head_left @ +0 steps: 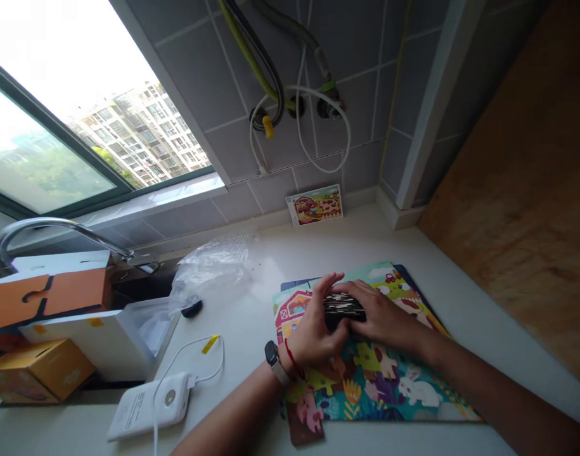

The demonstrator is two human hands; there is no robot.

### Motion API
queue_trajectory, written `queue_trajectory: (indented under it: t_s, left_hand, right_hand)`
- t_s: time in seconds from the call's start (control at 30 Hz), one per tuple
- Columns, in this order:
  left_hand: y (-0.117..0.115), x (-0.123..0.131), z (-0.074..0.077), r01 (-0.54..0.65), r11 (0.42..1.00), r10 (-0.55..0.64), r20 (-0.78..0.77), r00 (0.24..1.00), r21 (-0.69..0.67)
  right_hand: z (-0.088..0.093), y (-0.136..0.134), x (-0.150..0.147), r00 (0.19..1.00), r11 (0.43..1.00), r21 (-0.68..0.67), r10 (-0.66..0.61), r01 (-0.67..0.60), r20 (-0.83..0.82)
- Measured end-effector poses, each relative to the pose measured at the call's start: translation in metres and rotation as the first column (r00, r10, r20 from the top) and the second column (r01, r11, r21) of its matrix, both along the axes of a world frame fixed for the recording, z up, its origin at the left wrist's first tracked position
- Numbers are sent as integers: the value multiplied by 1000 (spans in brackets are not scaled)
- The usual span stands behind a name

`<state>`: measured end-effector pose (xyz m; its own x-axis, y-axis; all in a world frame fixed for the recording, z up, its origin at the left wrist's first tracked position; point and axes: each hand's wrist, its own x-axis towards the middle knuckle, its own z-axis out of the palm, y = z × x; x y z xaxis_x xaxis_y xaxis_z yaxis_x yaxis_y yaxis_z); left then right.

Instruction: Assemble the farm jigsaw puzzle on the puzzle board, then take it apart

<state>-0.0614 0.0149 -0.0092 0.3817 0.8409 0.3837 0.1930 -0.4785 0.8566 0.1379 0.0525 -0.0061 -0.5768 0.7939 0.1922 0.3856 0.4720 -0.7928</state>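
Our left hand [309, 329] and right hand [385, 316] close in from either side on a dark, white-flecked object [344, 310] — too blurred for us to say what it is. The fingers curl over it, so both hands are gripping it, not lying open. The object sits between the palms, above the middle of a farm-themed jigsaw puzzle [366, 386]. A black watch [272, 354] and a red string bracelet [293, 360] circle the left wrist. A loose brown-and-pink puzzle piece [305, 421] juts past the puzzle's near edge. Around it, the white countertop [318, 244] holds a crumpled clear plastic bag [213, 269], a small black item [192, 308], and a white rectangular device [149, 405] with a white cable [189, 361] bearing a yellow tag. A small farm picture card [314, 204] leans against the tiled wall [199, 76], below looped hoses [290, 82]. Further left, orange and white boxes [45, 297] stand near a chrome tap [56, 231] (an apartment block shows through the window [47, 139]), and a wooden board [513, 190] stands at the right.
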Motion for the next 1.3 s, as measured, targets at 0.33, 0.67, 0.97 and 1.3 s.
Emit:
queue_trajectory:
  t_s: [0.33,0.67,0.97,1.3]
  left_hand:
    - [-3,3,0,-10,997,17,-94,995,73]
    - [4,9,10,-110,992,104,-89,991,-58]
    - [3,11,11,-133,981,134,-4,991,-144]
    - [3,9,11,-211,955,234,92,968,-207]
  right_hand:
    - [2,-5,-3,999,998,51,22,-23,30]
    - [11,0,2,981,993,84,-97,84,169]
    - [17,1,4,999,1000,2,3,-4,41]
    - [13,-2,4,998,997,79,-24,20,49]
